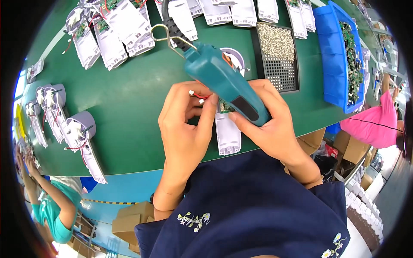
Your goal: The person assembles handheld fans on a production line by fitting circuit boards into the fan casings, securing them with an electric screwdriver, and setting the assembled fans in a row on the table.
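My left hand (183,124) is closed in a pinch on thin red wires (198,95), and their small white connectors stick out past the fingers. Beneath my hands lies a white plastic housing (228,135) with a round cup end (234,56) and a small green circuit board (224,107) in it. My right hand (275,116) curls at the housing's right side, its thumb tip beside the board. A teal electric screwdriver (226,81) slants across in front, covering the right fingers and part of the housing. Whether the right hand also touches the screwdriver is hidden.
A black perforated tray (279,79) with many small screws stands beyond my right hand. Right of it is a blue bin (333,56) of circuit boards. White housings (112,47) line the green table's (129,142) far side; several more (81,129) lie left. A co-worker (60,206) stands left.
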The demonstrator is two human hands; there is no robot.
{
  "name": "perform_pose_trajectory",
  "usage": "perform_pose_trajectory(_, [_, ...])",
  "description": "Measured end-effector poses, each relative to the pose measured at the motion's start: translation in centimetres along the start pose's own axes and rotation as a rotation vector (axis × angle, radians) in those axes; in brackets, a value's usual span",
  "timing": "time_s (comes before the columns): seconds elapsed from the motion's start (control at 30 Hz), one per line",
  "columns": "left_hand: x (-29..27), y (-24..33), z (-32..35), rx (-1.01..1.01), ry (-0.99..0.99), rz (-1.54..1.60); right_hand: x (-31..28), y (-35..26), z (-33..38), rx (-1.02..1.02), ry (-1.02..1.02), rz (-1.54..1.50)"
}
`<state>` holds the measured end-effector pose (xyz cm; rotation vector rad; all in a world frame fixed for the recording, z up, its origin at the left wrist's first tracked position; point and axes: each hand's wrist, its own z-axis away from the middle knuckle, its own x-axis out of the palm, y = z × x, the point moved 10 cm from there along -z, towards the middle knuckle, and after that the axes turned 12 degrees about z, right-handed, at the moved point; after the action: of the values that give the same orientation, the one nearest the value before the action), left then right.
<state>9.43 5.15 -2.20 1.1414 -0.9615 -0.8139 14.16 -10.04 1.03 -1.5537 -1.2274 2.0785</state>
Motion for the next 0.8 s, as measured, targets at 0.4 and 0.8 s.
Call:
perform_pose_trajectory(0.4, [0.4, 0.1, 0.3, -0.109, 0.007, -0.044, 0.8, 3.0, 0.6, 0.318, 0.06, -0.194])
perform_pose_trajectory(0.8, [0.4, 0.4, 1.0, -0.04, 0.09, -0.154, 1.5, 3.0, 0.4, 0.38, -0.015, -0.165])
